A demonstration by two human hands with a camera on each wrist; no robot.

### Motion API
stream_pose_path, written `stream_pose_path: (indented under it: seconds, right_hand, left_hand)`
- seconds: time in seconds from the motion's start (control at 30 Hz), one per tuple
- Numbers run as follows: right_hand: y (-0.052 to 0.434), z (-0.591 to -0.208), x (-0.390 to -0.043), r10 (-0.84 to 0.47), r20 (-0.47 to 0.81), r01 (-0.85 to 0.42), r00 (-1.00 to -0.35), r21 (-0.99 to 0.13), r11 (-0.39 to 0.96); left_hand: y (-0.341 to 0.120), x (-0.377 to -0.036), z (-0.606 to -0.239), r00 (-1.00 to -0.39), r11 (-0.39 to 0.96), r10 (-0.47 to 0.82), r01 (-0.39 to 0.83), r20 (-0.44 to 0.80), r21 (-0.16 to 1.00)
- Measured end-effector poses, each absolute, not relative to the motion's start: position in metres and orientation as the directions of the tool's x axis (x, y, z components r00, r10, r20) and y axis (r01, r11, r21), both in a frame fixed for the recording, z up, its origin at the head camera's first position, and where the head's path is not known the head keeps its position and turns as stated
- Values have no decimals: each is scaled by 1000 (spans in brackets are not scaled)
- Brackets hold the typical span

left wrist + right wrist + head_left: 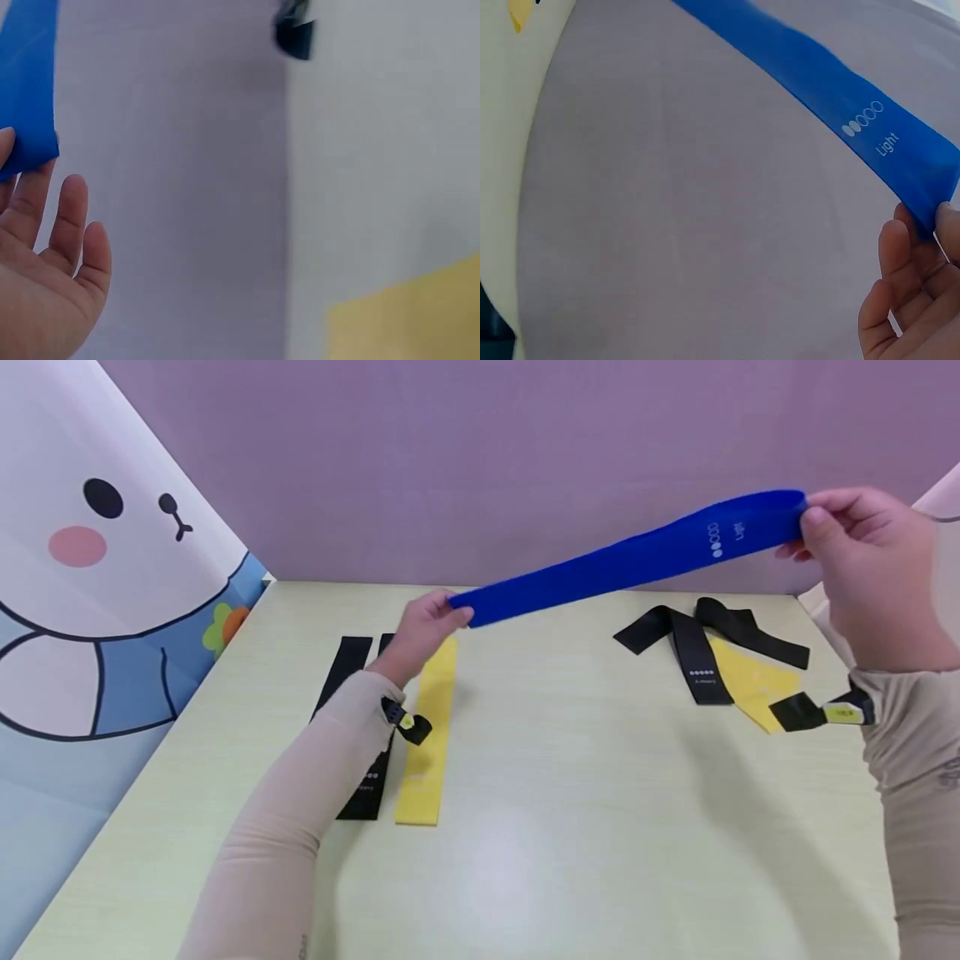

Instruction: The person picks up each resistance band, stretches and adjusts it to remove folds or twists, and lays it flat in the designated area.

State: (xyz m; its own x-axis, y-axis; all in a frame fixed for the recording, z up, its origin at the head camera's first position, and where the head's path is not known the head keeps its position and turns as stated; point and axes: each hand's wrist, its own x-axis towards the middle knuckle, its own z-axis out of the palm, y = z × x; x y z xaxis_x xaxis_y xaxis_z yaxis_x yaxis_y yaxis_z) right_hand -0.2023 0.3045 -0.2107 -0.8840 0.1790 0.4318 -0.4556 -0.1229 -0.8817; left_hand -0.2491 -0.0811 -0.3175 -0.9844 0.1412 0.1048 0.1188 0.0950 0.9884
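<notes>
Blue band (630,558) ends hidden by hands

The head view looks forward and down from above both hands, far enough to take in the whole table (525,827). The left wrist view sits very near the left hand (45,277), facing the purple wall. The right wrist view is close behind the right hand (911,300). All three share the blue band (630,560).
</notes>
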Motion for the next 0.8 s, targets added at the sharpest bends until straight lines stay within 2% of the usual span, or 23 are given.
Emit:
stream_pose_path:
  seconds: [0.27, 0.43, 0.63, 0.8]
  right_hand:
    - [306, -276, -207, 110, 305, -322, -946, -926, -197]
    - [293, -317, -209, 51, 180, -186, -982, -964, -191]
    - [264, -354, -209, -67, 47, -48, -997, -999, 6]
    - [236, -375, -206, -231, -112, 68, -967, -980, 187]
  left_hand:
    - [-103, -249, -273, -966, 129, 49, 257, 253, 958]
    - [-102, -247, -252, -936, -3, 30, 350, 350, 937]
    - [-91, -241, -231, -868, -123, -14, 494, 496, 861]
    - [-75, -229, -220, -835, -165, 18, 540, 550, 825]
